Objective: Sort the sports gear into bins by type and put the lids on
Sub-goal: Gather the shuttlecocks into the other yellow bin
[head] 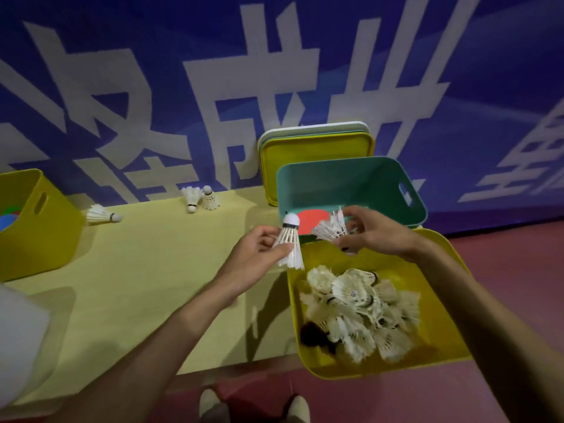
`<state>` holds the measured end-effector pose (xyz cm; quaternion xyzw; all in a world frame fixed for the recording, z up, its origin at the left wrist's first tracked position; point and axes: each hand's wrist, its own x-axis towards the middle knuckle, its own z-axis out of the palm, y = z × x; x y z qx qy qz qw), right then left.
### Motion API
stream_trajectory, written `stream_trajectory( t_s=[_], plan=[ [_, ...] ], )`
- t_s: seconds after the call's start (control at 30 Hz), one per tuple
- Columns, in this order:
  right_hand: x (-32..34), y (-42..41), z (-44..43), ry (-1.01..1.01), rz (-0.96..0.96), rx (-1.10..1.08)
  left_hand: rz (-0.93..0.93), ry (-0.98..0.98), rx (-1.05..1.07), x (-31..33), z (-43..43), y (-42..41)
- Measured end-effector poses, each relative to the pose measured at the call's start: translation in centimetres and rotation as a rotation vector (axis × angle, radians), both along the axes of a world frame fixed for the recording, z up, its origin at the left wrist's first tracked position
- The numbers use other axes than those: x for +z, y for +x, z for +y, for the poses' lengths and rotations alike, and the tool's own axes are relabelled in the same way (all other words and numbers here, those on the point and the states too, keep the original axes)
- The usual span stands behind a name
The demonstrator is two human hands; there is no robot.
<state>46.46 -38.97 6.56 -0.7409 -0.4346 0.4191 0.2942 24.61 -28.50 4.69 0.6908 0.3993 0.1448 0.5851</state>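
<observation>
My left hand [254, 254] pinches a white shuttlecock [290, 239], cork end up, just left of the near yellow bin [308, 346]. My right hand [370, 232] grips another shuttlecock [331, 225] above that bin's far rim. Inside the near yellow bin lies a heap of several shuttlecocks [360, 309]. Behind it stands a teal bin [305, 184] with a red paddle [312, 221] inside. Three loose shuttlecocks remain on the yellow mat: one at the left [102, 214], two near the wall [192, 198] [211, 198].
Yellow and pale lids [314, 151] lean against the blue banner wall behind the teal bin. Another yellow bin [45, 227] with coloured items stands at the far left. The yellow mat [152, 270] ends at red floor, where my shoes [210, 404] show.
</observation>
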Motion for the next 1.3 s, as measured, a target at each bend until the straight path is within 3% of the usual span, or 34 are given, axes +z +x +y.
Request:
stream_trajectory(
  t_s=[0.23, 0.37, 0.5, 0.83, 1.3],
  plan=[
    [-3.1, 4.0, -5.2, -0.201, -0.272, 0.035, 0.313, 0.189, -0.409, -1.5, -4.2, 3.6],
    [-3.0, 4.5, -6.5, -0.354, -0.430, 0.233, 0.483, 0.291, -0.666, -1.5, -5.3, 4.7],
    [-2.4, 4.3, -5.8, -0.356, -0.466, 0.310, 0.342, 0.267, -0.527, -0.6, -5.4, 5.6],
    [-0.9, 0.6, 1.7, -0.008, -0.350, 0.301, 0.105, 0.170, -0.076, 1.5, -0.2, 2.8],
    [-0.6, -13.0, 19.7, 0.155, -0.228, 0.258, -0.008, 0.139, 0.330, 0.8, 13.7, -11.9]
  ],
)
